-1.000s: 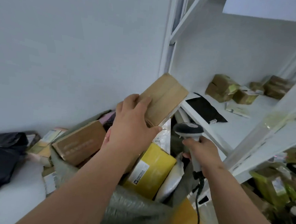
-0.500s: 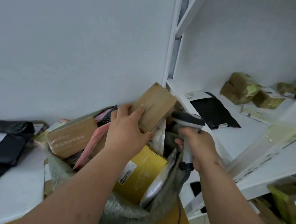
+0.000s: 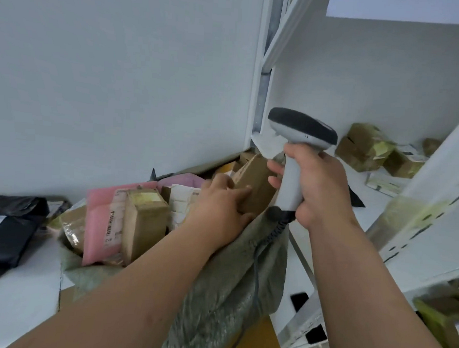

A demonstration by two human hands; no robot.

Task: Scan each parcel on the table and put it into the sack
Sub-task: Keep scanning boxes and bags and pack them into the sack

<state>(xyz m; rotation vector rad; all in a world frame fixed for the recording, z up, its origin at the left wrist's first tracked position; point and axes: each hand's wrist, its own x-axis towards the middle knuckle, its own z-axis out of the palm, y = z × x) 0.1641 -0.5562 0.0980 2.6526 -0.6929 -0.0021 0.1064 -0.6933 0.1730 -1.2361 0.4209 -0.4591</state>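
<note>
The left hand grasps a brown cardboard parcel at the far side of the grey-green sack's mouth, among other parcels including a pink mailer. The right hand is clenched around a grey barcode scanner, held upright just above the sack. Black bags lie on the desk.

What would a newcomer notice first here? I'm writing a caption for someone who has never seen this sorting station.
Centre frame, the right hand grips a grey handheld barcode scanner held above the grey woven sack. Just left of it, the left hand holds a brown cardboard parcel down in the sack's full mouth, beside a pink mailer. Black mailer bags lie on the table at far left.
</note>
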